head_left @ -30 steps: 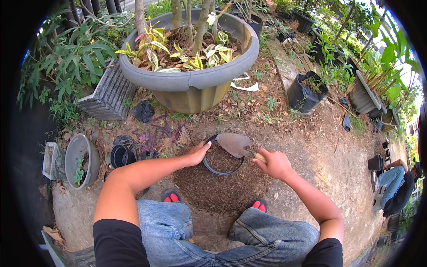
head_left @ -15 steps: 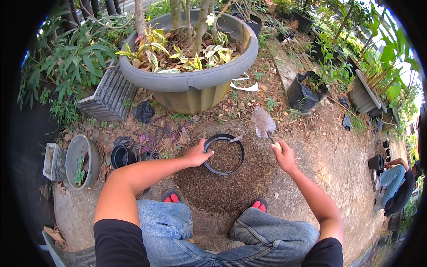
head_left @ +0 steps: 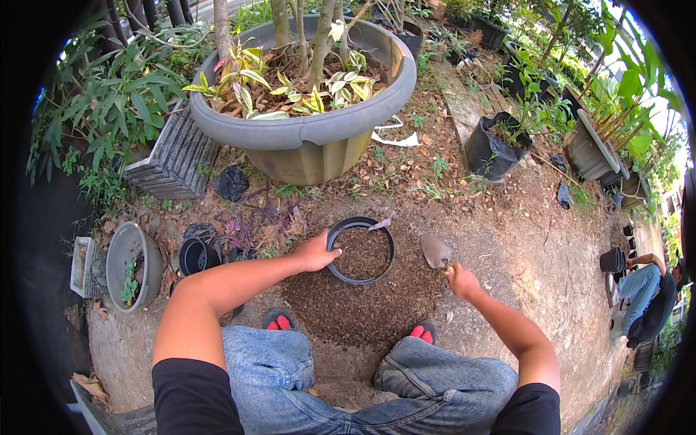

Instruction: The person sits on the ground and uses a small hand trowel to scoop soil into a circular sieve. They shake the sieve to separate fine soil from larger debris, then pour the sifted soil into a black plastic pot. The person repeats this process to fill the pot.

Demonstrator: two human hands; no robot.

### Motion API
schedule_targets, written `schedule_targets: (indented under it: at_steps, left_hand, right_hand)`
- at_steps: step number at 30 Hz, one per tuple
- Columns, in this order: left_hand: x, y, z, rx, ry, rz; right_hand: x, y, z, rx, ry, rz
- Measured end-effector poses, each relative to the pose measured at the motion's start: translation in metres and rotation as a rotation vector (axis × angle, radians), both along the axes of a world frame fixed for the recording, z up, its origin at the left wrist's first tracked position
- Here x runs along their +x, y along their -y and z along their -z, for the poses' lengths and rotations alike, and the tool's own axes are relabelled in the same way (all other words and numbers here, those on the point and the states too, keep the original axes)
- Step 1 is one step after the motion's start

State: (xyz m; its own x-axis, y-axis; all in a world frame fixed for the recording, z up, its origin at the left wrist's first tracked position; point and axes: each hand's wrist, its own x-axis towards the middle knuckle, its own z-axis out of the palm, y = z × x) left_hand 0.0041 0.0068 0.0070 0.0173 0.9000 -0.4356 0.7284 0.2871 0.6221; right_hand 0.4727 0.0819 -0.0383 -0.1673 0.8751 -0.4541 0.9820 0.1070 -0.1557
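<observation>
My left hand grips the left side of a round black plant pot, its thumb over the rim. Brown, crumbly soil fills much of the pot's inside. At the far side of the rim, a small pale strip sticks out. The pot rests amid a spread-out heap of the same loose soil in front of my feet. In my right hand is the handle of a trowel. Its dirt-coated blade is low by the heap's right edge, apart from the pot; I cannot tell whether it touches the ground.
A big grey planter with trunks and variegated leaves stands beyond the pot. To the left are a small black pot, a grey round pot and a ribbed planter. A black grow bag stands far right; another person sits at right.
My right hand has lowered the trowel toward me, from beyond the heap to its right edge. The left hand keeps its grip on the pot.
</observation>
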Motion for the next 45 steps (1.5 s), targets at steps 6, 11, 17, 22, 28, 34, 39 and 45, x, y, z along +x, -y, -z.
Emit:
schedule_targets:
  at_steps: [6,11,17,22,28,34,39,45]
  left_hand:
    - [0.001,0.0,0.005,0.043,0.011,-0.004]
    - [0.0,0.005,-0.008,0.034,-0.013,-0.024]
    - [-0.009,0.01,0.002,0.094,0.022,-0.013]
    - [0.004,0.006,-0.021,0.02,0.05,0.002]
    - [-0.001,0.005,-0.006,0.047,0.032,0.005]
    - [-0.007,0.006,0.01,0.087,0.033,-0.012]
    - [0.003,0.004,-0.009,0.041,0.038,-0.009]
    - [-0.001,0.007,-0.01,0.036,0.052,-0.012]
  right_hand:
    - [-0.012,0.026,0.016,-0.086,-0.092,-0.166]
    - [-0.055,0.05,0.001,-0.199,-0.227,-0.216]
    - [-0.048,0.054,0.001,-0.313,-0.417,-0.015]
    - [-0.024,0.047,-0.003,-0.126,-0.424,-0.006]
    - [-0.024,0.04,-0.004,-0.08,-0.475,-0.078]
    - [-0.042,0.03,-0.025,-0.147,-0.501,-0.002]
    - [-0.03,0.024,-0.009,-0.102,-0.595,0.038]
    - [-0.029,0.014,-0.023,-0.183,-0.73,0.171]
